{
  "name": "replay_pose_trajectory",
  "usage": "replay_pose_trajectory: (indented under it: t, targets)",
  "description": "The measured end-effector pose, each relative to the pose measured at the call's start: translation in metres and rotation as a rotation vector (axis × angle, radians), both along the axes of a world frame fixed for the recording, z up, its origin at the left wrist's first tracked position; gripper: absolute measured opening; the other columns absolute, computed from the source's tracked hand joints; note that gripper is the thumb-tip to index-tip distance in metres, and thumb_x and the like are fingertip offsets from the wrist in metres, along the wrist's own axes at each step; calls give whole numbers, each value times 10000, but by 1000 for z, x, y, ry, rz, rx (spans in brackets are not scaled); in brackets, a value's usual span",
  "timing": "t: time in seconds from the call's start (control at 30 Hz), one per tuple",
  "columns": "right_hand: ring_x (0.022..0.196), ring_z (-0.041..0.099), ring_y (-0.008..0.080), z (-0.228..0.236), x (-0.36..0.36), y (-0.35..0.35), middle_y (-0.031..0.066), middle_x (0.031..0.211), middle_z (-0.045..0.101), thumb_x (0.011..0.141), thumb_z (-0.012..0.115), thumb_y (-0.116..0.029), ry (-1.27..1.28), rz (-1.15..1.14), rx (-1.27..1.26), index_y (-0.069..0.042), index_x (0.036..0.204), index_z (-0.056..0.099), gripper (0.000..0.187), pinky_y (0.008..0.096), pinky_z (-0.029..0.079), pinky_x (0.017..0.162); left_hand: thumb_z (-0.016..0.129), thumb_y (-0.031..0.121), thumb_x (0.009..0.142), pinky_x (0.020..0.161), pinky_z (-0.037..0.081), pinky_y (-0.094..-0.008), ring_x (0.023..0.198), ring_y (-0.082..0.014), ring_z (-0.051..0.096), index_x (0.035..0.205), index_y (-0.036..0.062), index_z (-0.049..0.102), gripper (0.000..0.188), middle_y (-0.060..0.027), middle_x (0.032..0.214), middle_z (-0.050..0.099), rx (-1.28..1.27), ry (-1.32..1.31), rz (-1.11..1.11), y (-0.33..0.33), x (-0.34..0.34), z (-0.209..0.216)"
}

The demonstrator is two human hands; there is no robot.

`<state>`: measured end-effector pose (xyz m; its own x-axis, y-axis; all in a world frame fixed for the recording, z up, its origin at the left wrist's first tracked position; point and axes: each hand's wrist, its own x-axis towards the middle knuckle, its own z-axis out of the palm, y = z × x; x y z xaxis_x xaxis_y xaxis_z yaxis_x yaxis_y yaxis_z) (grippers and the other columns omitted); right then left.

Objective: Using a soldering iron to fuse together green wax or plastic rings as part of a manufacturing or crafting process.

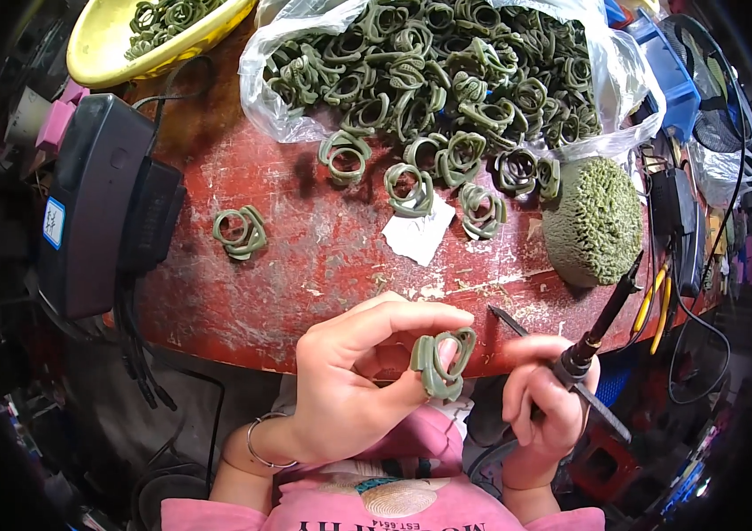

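My left hand (345,367) is closed in a pinch, thumb and fingers holding a green wax-like ring (426,361) above the table's near edge. In my right hand (542,398) are two tools. One is a dark pen-shaped tool like a soldering iron (608,311), its shaft slanting up to the right. The other is a thin flat metal tool (604,412) that crosses the hand, one end pointing toward the ring. The tools are apart from the ring. Loose green rings (482,212) like the held one lie ahead on the table.
A clear plastic bag (274,88) heaped with green rings lies at the back of the red table (296,257). A yellow basin (97,49) stands far left, a black device (84,203) with cables left. A rough green block (571,226), yellow-handled tool (650,301) and blue bin (672,80) are right.
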<state>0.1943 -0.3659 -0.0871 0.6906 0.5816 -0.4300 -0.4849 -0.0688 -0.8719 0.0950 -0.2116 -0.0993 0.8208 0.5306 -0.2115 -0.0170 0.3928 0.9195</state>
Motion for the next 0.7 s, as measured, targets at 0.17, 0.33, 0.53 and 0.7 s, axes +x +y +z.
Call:
replay_pose_trajectory:
  t: [0.17, 0.33, 0.53, 0.7]
  targets:
    - [331, 426, 71, -12, -6, 0, 182, 632, 601, 697, 449, 39, -241, -139, -122, 128, 1037, 560, 368, 175, 264, 309, 645, 9, 788, 664, 454, -199, 752, -89, 561, 969, -80, 598, 207, -86, 874, 577, -13, -5, -31, 1, -2, -3]
    - [385, 468, 69, -11, -11, -1, 145, 602, 612, 725, 656, -532, -295, -112, -98, 98, 1004, 557, 696, 174, 328, 366, 640, -4, 789, 684, 460, -208, 781, -90, 567, 978, -81, 584, 211, -84, 877, 583, -41, -1, -42, -1, -2, -4]
    - [382, 494, 85, -4, -12, 2, 154, 591, 616, 733, 641, -546, -290, -102, -67, 80, 900, 566, 652, 182, 388, 381, 596, -60, 784, 664, 506, -205, 790, -90, 607, 1026, -42, 585, 243, -57, 918, 583, -27, -12, -53, -1, -4, -6]
    - [383, 509, 98, -5, -14, 3, 145, 582, 620, 745, 631, -542, -304, -88, -43, 74, 900, 574, 638, 192, 405, 384, 665, 25, 779, 688, 459, -222, 775, -105, 571, 968, -73, 601, 223, -102, 872, 594, 30, -32, -46, 0, -3, -6]
